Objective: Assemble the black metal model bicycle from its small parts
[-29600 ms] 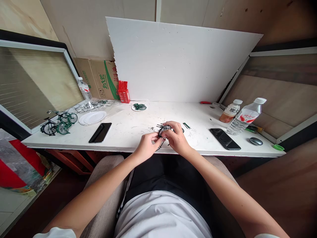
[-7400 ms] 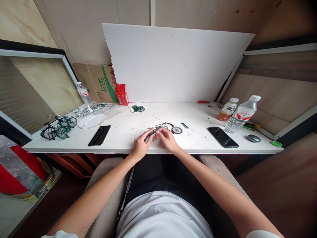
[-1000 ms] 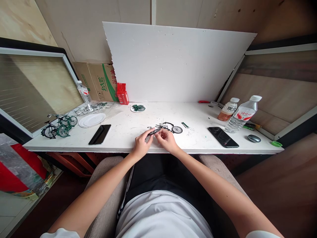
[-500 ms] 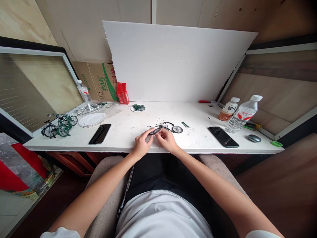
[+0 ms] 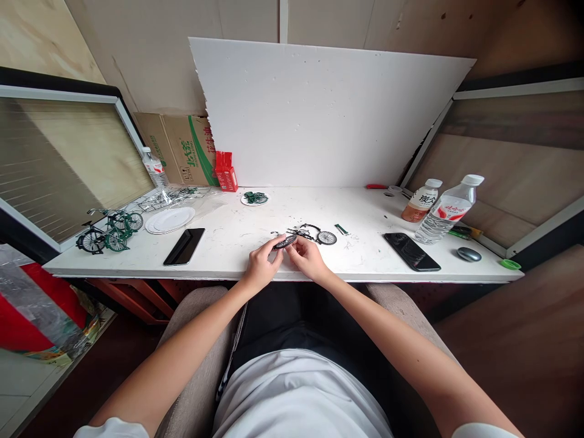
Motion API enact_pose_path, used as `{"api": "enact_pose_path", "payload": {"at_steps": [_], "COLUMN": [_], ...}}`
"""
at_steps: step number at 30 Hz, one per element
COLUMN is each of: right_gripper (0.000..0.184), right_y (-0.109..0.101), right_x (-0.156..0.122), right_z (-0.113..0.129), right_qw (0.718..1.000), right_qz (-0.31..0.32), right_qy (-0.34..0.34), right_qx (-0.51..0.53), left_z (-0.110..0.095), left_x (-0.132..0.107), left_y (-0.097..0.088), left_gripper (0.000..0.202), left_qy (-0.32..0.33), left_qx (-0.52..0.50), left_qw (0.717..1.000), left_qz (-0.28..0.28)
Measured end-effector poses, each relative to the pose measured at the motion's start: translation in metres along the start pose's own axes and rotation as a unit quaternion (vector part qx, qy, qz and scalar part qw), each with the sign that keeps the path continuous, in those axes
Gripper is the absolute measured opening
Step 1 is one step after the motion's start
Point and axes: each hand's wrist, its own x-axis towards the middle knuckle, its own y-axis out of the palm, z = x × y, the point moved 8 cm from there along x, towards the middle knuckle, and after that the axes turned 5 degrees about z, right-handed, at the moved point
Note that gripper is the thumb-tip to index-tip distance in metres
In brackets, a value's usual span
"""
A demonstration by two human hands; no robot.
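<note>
Between my two hands, just above the front of the table, is a small black spoked wheel (image 5: 285, 242) of a model bicycle. The fingers of my left hand (image 5: 261, 263) pinch its left side. My right hand (image 5: 308, 258) grips it from the right with thumb and fingers, which partly cover it. Right behind my fingers lie black model bicycle parts (image 5: 301, 232), and a second spoked wheel (image 5: 327, 238) rests flat by a curved black piece. A small green strip (image 5: 340, 229) is a little farther right.
Assembled model bicycles (image 5: 112, 231) stand at the left, near white plates (image 5: 170, 220) and a phone (image 5: 184, 246). A small plate with green parts (image 5: 255, 198) sits behind. On the right are another phone (image 5: 412, 252), two bottles (image 5: 449, 210) and a mouse (image 5: 468, 254).
</note>
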Motion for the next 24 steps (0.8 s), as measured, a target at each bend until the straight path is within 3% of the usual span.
{"api": "enact_pose_path", "payload": {"at_steps": [24], "right_gripper": [0.037], "right_y": [0.0019], "right_x": [-0.0016], "right_z": [0.0015], "right_qw": [0.999], "right_qz": [0.013], "right_qy": [0.0], "right_qx": [-0.046], "left_z": [-0.002], "left_x": [0.0001], "left_y": [0.0002], "left_gripper": [0.045], "left_qy": [0.007], "left_qx": [0.019], "left_qw": [1.0], "left_qz": [0.003]}}
